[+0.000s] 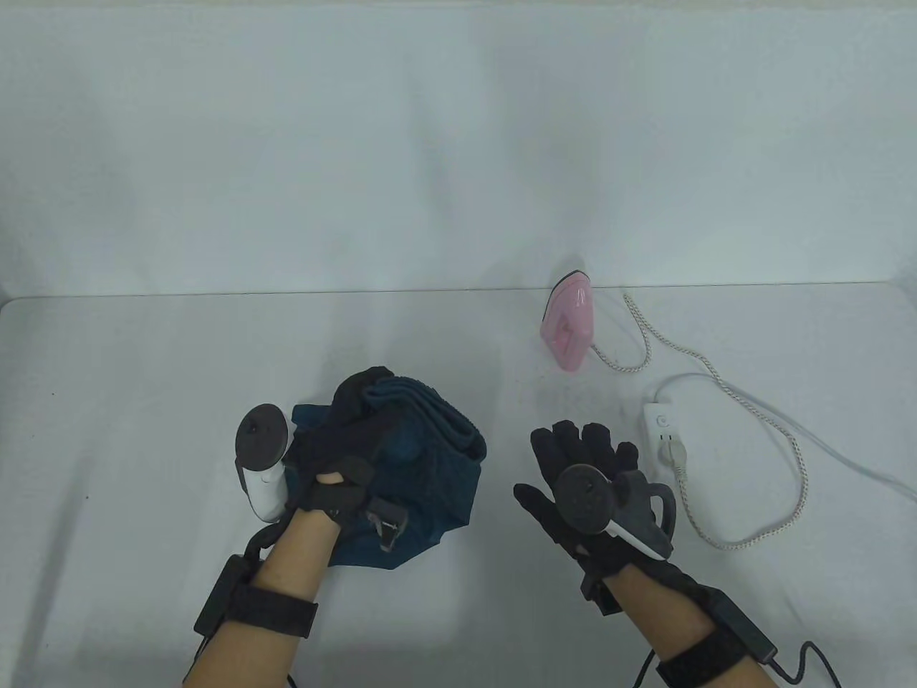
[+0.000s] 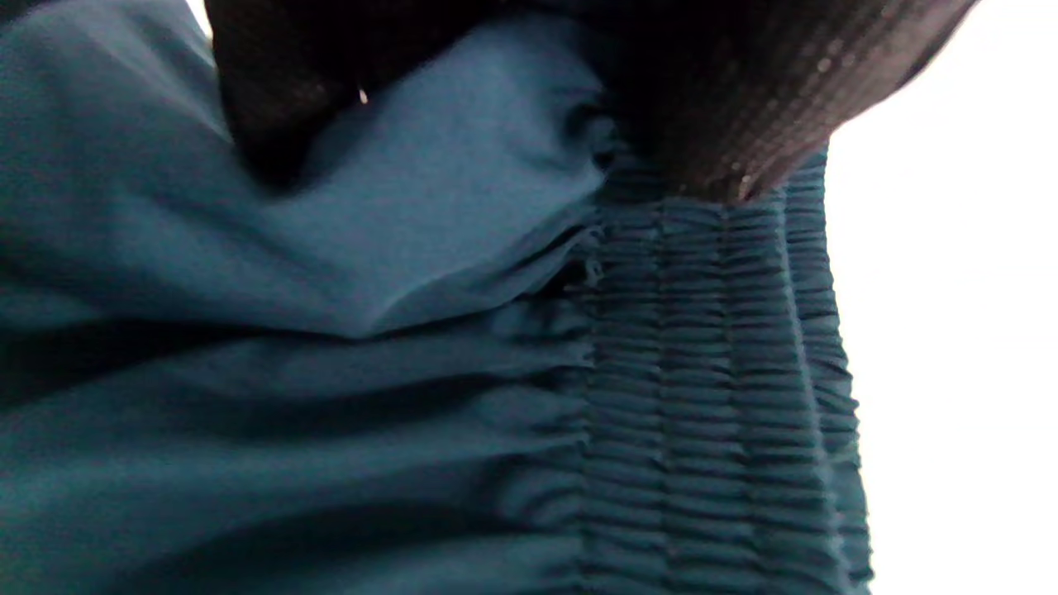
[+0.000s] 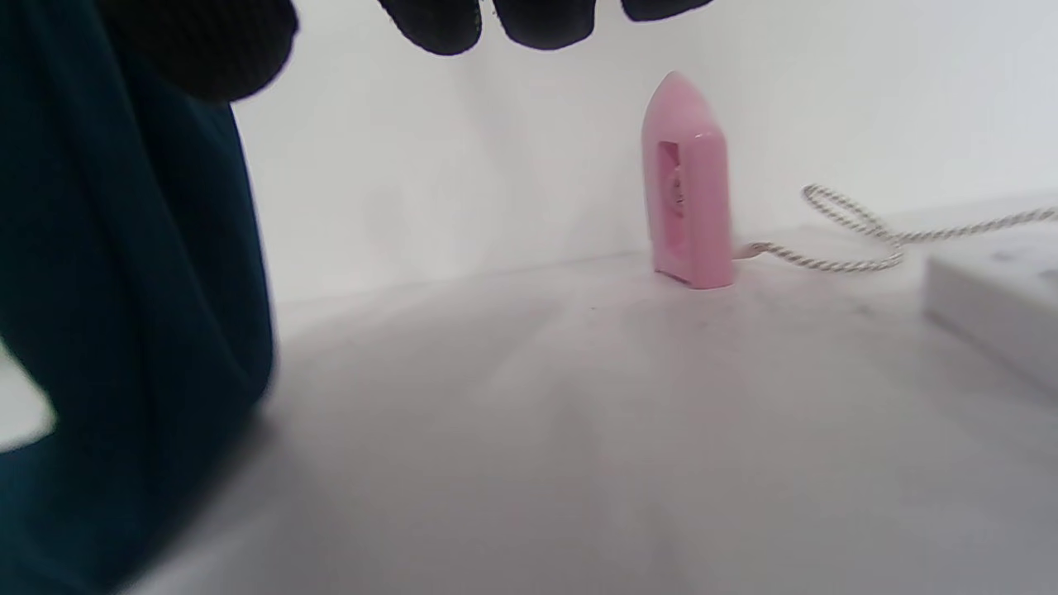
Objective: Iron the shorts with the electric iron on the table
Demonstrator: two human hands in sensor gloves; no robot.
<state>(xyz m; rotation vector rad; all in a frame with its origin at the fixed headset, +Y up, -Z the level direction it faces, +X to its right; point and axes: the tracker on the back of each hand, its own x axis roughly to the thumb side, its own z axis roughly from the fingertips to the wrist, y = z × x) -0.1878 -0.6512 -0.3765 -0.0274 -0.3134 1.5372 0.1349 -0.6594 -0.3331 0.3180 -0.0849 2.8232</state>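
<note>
The dark teal shorts (image 1: pixel 430 466) lie bunched in a heap on the white table (image 1: pixel 143 401), left of centre. My left hand (image 1: pixel 351 437) grips the shorts from above; the left wrist view shows its fingers (image 2: pixel 727 107) on the elastic waistband (image 2: pixel 711 372). My right hand (image 1: pixel 580 459) is open and empty, fingers spread, just right of the shorts and apart from them. The pink iron (image 1: pixel 568 322) stands upright on its heel at the table's far edge, beyond my right hand. It also shows in the right wrist view (image 3: pixel 688 190), with the shorts (image 3: pixel 124 330) at left.
A white power strip (image 1: pixel 663 430) with a plug in it lies right of my right hand. The iron's braided cord (image 1: pixel 759 408) loops across the table's right side. A white wall (image 1: pixel 430 143) rises behind the table's far edge.
</note>
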